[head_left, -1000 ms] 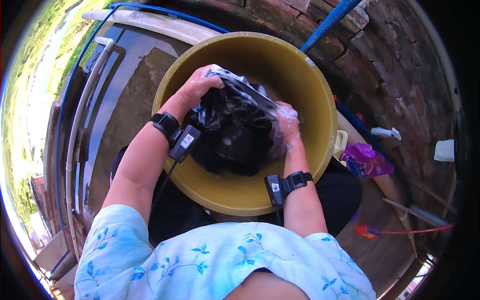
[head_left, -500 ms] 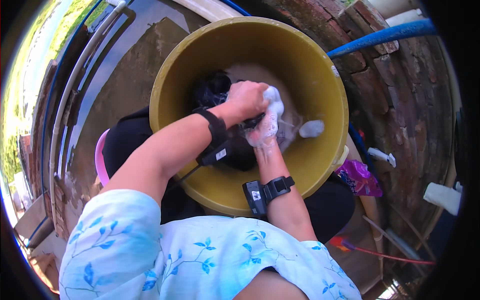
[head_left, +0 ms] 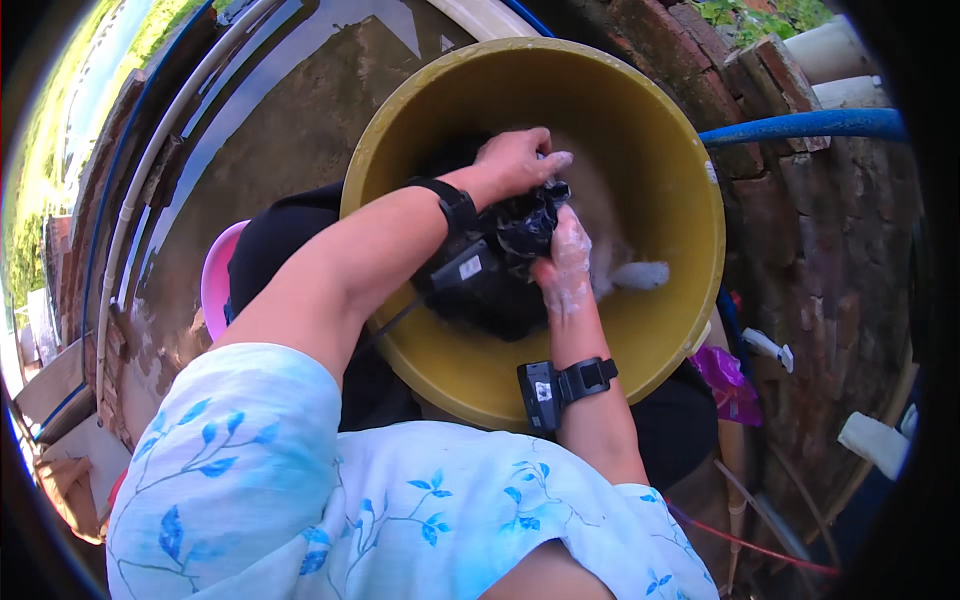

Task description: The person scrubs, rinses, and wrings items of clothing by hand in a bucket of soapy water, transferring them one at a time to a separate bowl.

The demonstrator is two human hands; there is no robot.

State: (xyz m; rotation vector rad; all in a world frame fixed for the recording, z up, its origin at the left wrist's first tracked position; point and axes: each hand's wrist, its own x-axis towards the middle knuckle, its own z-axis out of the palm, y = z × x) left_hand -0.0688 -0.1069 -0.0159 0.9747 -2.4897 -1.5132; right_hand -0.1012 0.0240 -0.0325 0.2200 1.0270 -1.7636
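1. Right hand [head_left: 566,255] closes round the bunched black cloth [head_left: 525,232], thumb on its left; left hand [head_left: 512,163] is curled at the cloth's upper edge, but whether its fingers pinch it cannot be told
2. Thick foam between the hands half a second ago is gone, leaving the cloth exposed to handling
3. That bunch is between both hands, inside the yellow basin [head_left: 650,160]
4. Left forearm [head_left: 385,240] slants inward over the rim; right forearm [head_left: 578,335] reaches almost straight ahead, wrist soapy
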